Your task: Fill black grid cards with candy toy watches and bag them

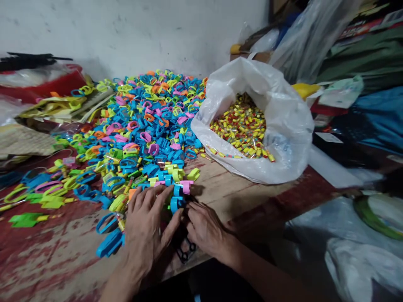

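My left hand (146,222) lies bent over a row of coloured plastic pieces near the table's front edge, its thumb and fingers gripping the near end. Blue pieces (177,204) and a pink piece (187,187) show beyond the fingertips. Against the right side of this row, my right hand (204,228) is closed, its fingertips curled in and pinching something hidden from view. Below and between both hands, a black part with round ends (185,253) sticks out. A blue plastic piece with a loop (110,243) lies just left of my left hand.
A big heap of blue, yellow, pink and orange plastic pieces (147,113) covers the table behind. Right of it stands an open white plastic bag (289,121) holding many small yellow and red parts (242,130). Bags and a red container (40,88) crowd the sides; a wall (126,37) rises behind.
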### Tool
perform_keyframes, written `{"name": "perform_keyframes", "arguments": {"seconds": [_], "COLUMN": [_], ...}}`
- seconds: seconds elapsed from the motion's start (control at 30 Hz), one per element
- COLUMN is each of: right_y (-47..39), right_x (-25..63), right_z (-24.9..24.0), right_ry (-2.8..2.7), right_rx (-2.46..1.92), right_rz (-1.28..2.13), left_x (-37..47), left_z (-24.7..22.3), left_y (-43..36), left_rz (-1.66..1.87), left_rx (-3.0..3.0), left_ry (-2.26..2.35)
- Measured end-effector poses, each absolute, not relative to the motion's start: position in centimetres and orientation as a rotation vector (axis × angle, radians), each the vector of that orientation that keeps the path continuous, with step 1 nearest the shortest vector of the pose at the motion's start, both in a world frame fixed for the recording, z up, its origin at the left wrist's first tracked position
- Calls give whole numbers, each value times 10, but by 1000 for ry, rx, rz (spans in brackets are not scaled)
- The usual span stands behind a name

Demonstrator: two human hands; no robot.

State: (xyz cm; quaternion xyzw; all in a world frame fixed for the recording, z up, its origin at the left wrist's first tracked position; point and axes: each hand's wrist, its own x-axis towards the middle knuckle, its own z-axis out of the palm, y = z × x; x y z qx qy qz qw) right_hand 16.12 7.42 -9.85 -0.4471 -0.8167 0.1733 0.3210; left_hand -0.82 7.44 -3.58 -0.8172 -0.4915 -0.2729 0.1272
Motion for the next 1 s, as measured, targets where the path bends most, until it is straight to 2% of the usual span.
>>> {"name": "perform_keyframes", "arguments": {"seconds": [0.1, 0.27, 0.5, 0.63, 0.77, 0.9, 1.0], "right_y": [86, 165, 256, 254, 222, 172, 146], "right_x": [185, 223, 206, 207, 220, 228, 239], "right_z": [-96, -101, -110, -113, -107, -90, -80], "right_ry": [-1975, -1939, -1913, -1999, -2136, -2037, -1901], "right_rx": [-1152, -1359, -1648, -1669, -1479, -1359, -1568], "right_rz": [429, -124, -127, -66, -141, -276, -208], "left_x": [-16, -35, -17, -32, -86, -130, -136], "left_z": [-38, -43, -28, -26, -44, -61, -64], "left_y": [67, 56, 59, 43, 33, 50, 72], "left_rz": [-794, -783, -796, -957, -1169, -861, -711], "left_rx": [-2381, -2395, -2363, -2318, -1867, -1766, -1805], "left_ry": [-1417, -1427, -1511, -1574, -1990, -2302, -2368]}}
